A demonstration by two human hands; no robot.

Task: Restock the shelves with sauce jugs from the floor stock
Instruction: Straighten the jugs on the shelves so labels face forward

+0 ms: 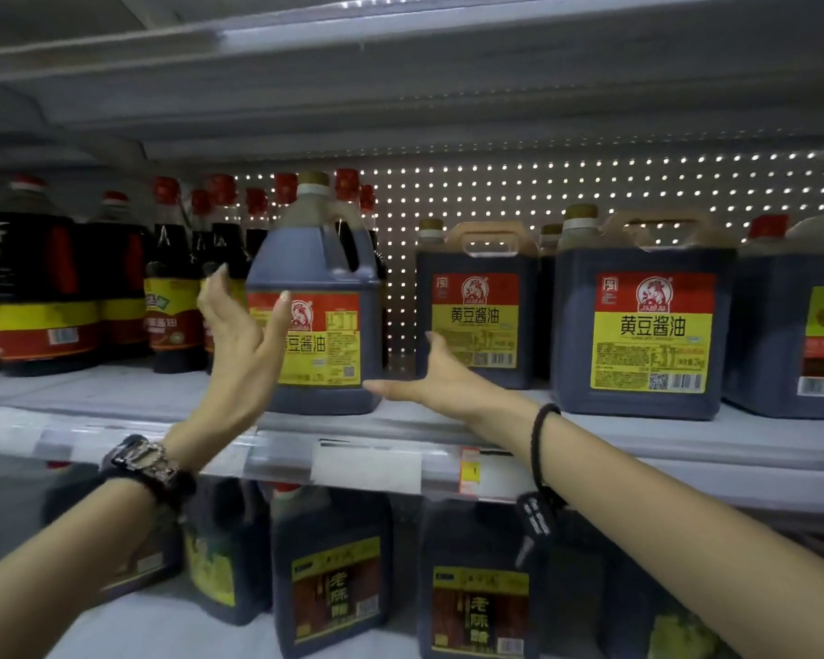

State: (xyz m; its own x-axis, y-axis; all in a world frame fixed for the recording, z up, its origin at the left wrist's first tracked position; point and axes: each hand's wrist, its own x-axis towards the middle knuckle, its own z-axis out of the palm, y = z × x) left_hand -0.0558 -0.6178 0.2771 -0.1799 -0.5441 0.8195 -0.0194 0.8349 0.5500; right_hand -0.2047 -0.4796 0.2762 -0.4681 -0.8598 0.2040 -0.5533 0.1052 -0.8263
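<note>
Presently, 1 sauce jug stands upright on the middle shelf, near its front edge, label facing out, with a gold cap and a moulded handle on its right shoulder.

Left hand: raised at the jug's left front, fingers straight and slightly spread, pointing up, and overlapping the label's left edge. Cannot tell whether they press it. Chunky bracelet on that wrist.

Right hand: palm toward the jug, fingers straight and apart, thumb stretched left to the jug's lower right corner, at or just beside it. Black band on that wrist. Neither hand grips anything.

Right of the jug, across a gap, 2 square jugs with the same red-and-yellow label; the 2nd sits nearer the front. Another dark jug is cut off at the right edge.

Left of the jug: red-capped bottles, crowded together. Perforated back panel behind.

Price strip along the shelf front. Lower shelf: dark jugs with brown labels.
</note>
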